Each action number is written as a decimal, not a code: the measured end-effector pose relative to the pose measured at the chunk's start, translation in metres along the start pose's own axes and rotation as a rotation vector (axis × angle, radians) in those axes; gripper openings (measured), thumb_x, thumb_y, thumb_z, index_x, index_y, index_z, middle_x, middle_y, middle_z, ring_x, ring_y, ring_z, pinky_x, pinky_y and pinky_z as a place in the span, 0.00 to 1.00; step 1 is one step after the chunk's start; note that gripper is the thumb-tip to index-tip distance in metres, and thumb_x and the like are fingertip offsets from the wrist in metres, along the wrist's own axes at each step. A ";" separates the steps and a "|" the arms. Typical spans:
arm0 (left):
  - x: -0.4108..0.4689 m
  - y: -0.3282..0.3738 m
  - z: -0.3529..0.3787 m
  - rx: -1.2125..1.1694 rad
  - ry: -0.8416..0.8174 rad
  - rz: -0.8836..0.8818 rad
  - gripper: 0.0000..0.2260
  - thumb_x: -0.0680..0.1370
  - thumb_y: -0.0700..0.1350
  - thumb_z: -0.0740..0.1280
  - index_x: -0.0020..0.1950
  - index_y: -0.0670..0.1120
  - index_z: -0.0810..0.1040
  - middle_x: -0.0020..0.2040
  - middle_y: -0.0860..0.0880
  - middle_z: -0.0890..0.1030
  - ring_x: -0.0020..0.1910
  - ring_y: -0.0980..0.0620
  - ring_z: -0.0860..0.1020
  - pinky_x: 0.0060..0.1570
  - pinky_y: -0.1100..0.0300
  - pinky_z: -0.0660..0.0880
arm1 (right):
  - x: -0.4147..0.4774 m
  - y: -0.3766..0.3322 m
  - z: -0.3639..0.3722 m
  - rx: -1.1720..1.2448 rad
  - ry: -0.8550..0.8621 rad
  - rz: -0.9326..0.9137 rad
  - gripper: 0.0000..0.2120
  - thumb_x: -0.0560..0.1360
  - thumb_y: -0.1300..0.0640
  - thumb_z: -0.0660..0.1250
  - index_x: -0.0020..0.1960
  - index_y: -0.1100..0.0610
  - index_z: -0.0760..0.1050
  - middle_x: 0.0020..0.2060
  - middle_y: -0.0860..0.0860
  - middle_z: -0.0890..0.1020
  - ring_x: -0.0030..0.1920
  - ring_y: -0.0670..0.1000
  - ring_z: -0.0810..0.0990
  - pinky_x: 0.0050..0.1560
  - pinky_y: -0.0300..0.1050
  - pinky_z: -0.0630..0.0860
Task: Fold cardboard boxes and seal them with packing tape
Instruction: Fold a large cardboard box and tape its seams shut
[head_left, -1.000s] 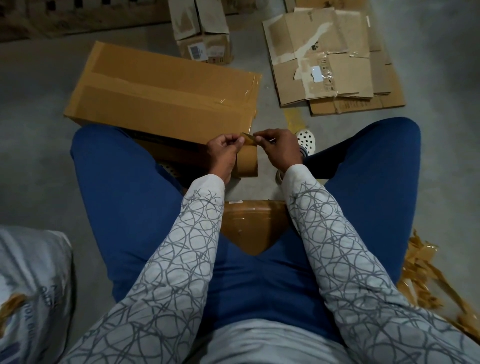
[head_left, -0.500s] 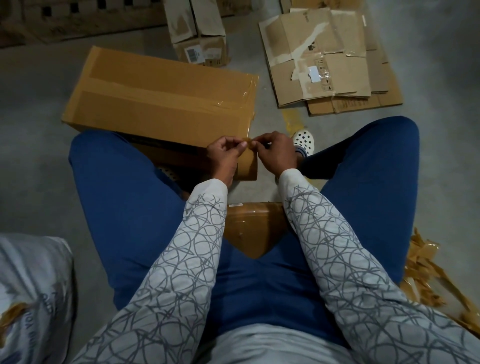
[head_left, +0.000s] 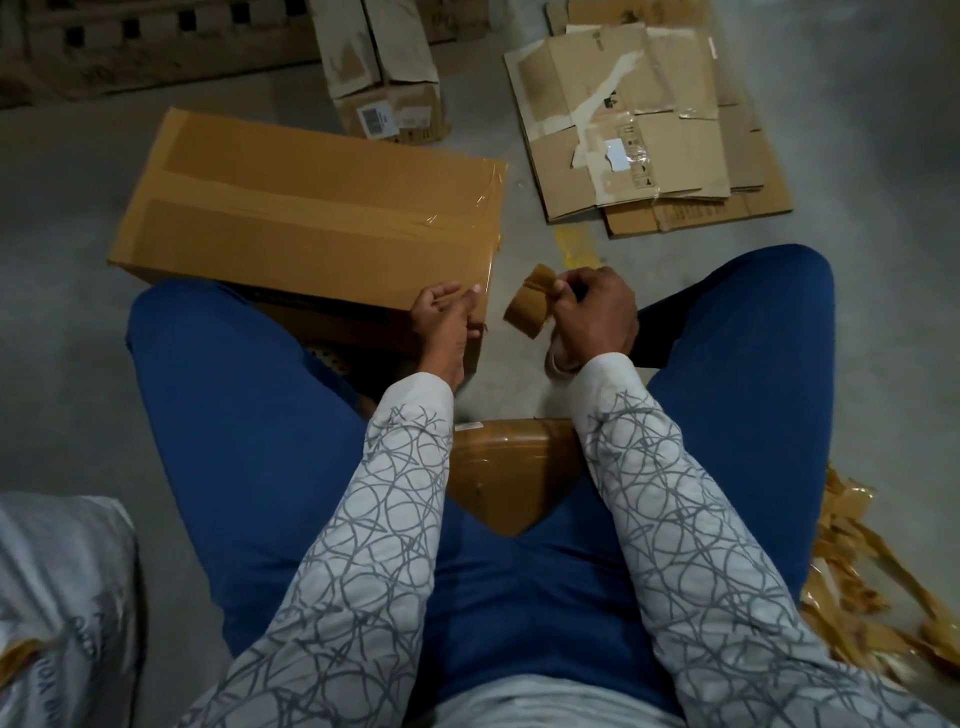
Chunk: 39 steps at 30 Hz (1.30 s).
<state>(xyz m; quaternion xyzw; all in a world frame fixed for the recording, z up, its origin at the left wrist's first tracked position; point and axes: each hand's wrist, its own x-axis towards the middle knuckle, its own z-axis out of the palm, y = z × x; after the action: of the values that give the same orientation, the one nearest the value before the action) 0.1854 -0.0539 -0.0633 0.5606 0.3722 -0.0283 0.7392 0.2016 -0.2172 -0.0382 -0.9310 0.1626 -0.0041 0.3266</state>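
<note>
gripping tape roll (head_left: 525, 312) with right hand (head_left: 595, 319), fingers curled around it; resting left hand (head_left: 448, 318), fingers loosely straight, holding nothing, against taped box (head_left: 311, 208) at eleven o'clock.

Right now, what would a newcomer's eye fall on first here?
A large taped cardboard box lies on the floor, centre left. Beside it, the right hand grips brown packing tape while the left hand touches the box's near corner. At upper right lie flattened cartons.

The hands parted. The right hand (head_left: 592, 317) carried the tape roll (head_left: 527, 314) away from the sealed box's (head_left: 311, 208) near right corner, loose end sticking up; the left hand (head_left: 447, 322) released the roll and ended up against that corner.
</note>
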 end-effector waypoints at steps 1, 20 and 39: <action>0.003 -0.001 -0.001 0.026 0.015 0.000 0.15 0.76 0.41 0.75 0.61 0.41 0.78 0.49 0.46 0.83 0.43 0.49 0.81 0.36 0.59 0.78 | 0.004 0.003 -0.001 -0.007 0.019 0.015 0.09 0.78 0.51 0.67 0.54 0.50 0.85 0.54 0.52 0.82 0.55 0.56 0.79 0.49 0.44 0.70; 0.022 -0.048 0.012 0.502 -0.371 -0.110 0.25 0.78 0.44 0.73 0.74 0.54 0.71 0.50 0.48 0.84 0.41 0.50 0.81 0.35 0.57 0.78 | 0.062 0.069 0.116 -0.415 -0.350 0.105 0.15 0.78 0.46 0.64 0.59 0.48 0.83 0.66 0.58 0.75 0.69 0.60 0.70 0.67 0.58 0.72; 0.075 0.077 -0.063 0.758 -0.140 0.156 0.06 0.78 0.44 0.70 0.55 0.50 0.83 0.42 0.49 0.85 0.35 0.52 0.82 0.37 0.59 0.78 | 0.039 -0.050 0.128 0.070 -0.427 -0.147 0.37 0.79 0.43 0.67 0.81 0.56 0.56 0.79 0.61 0.59 0.76 0.65 0.61 0.74 0.61 0.62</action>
<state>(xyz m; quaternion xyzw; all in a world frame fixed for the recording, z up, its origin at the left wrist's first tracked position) 0.2423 0.0563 -0.0512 0.8171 0.2402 -0.1459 0.5033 0.2684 -0.1150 -0.1128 -0.9082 0.0212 0.1637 0.3847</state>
